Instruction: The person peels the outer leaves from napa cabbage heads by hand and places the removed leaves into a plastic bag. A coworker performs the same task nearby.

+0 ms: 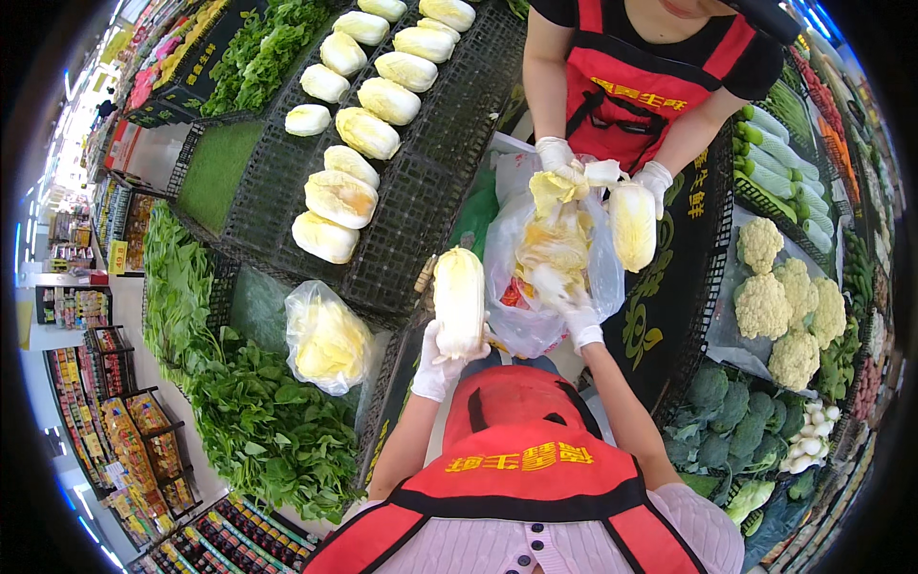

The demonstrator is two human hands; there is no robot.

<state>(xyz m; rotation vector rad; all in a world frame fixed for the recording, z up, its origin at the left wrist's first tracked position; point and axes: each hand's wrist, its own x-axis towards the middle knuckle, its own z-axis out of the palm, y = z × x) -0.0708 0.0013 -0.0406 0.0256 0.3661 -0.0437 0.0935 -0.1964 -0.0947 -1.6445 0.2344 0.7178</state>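
My left hand (439,367), in a white glove, grips a napa cabbage (459,298) by its base and holds it upright. My gloved right hand (576,316) is blurred at the near side of a clear plastic bag (502,247). Its fingers are at the loose cabbage leaves (549,251) in the bag, and I cannot tell whether they grip any. Across the bag, a co-worker in a red apron has one gloved hand (563,159) at some peeled leaves (556,188). The co-worker's other hand (655,185) holds a second napa cabbage (632,226).
Rows of napa cabbages (389,100) lie on a black crate display (283,194) at the left. A bagged cabbage (330,344) rests beside leafy greens (272,423). On the right are cauliflowers (764,305), broccoli (739,416) and a black stand edge (692,316).
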